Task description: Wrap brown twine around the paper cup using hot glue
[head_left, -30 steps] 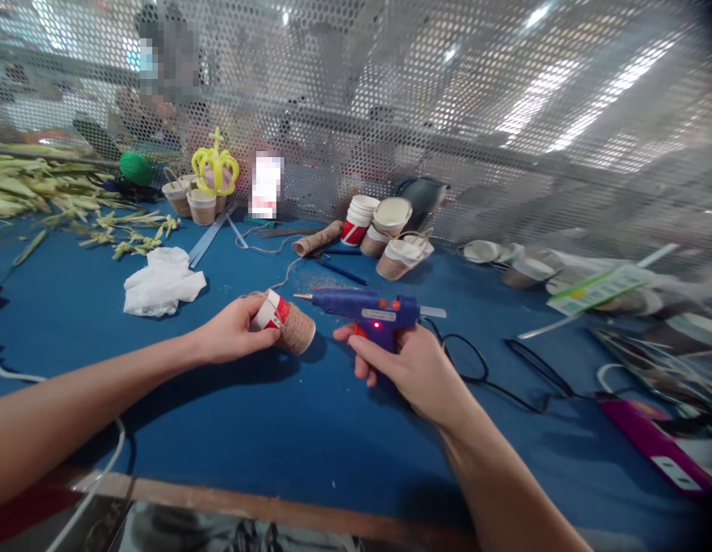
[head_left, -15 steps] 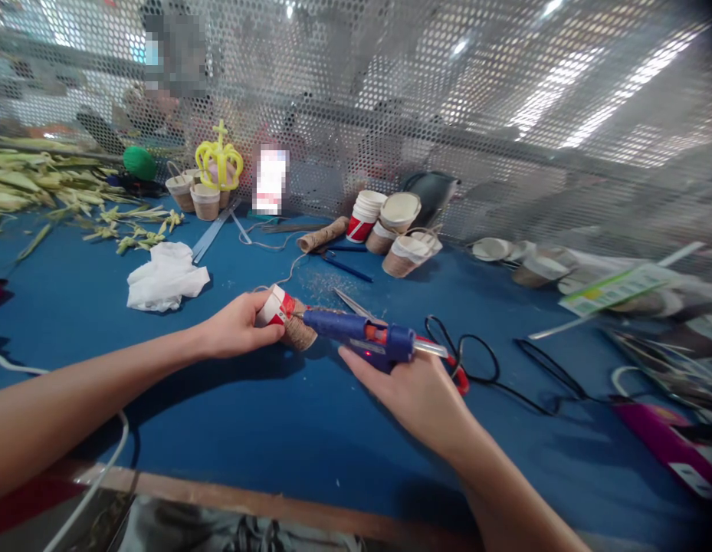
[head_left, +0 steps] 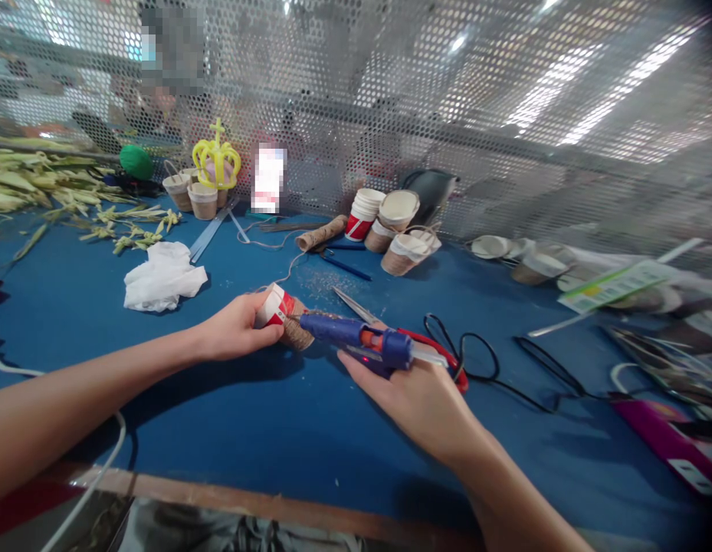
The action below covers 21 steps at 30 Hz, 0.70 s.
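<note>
My left hand (head_left: 244, 326) is closed around a small red and white paper cup (head_left: 273, 305), tilted on its side and partly wrapped in brown twine (head_left: 296, 333). In my right hand (head_left: 421, 402) is a blue hot glue gun (head_left: 356, 335) with a clear glue stick poking out of its back and a small red light lit. The gun's nozzle is at the cup's side, by the edge of the twine; whether it touches, I cannot tell. Scissors (head_left: 356, 304) with red handles lie behind the gun, partly hidden by it.
A twine roll (head_left: 322, 233) and several cups (head_left: 402, 254) stand behind. A crumpled white cloth (head_left: 163, 277), corn husks (head_left: 27, 180) and a yellow crown (head_left: 217, 159) are at left. A black cord (head_left: 508, 387) and a purple box (head_left: 666, 441) lie right. Perforated metal panel (head_left: 333, 100) closes the back.
The glue gun's nozzle has shifted very slightly left along the cup's twine edge. The whole view has drifted a little; both hands keep their holds.
</note>
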{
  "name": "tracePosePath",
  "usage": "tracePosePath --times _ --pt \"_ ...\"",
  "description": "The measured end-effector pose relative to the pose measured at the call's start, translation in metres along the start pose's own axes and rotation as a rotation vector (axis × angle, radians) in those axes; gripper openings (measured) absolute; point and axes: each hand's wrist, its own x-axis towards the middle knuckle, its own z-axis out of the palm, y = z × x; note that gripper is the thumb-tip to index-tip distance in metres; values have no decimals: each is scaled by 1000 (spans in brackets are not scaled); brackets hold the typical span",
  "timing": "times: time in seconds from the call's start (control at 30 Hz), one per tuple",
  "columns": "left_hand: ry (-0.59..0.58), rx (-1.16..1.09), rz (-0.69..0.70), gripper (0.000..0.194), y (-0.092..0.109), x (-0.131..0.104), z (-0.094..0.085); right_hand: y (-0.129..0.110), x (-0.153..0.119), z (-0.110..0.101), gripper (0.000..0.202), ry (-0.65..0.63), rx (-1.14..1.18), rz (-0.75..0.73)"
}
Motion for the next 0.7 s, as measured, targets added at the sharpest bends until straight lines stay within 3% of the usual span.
tracePosePath --times 0.13,0.33,0.7 --pt "-14 20 26 22 -1 0 -1 6 -2 0 15 6 -54 10" --pt "26 155 -1 24 1 -2 -2 27 -7 -8 23 -52 -339 -179" --pt "10 248 67 13 2 -3 -2 16 -8 -5 19 8 -337 -83"
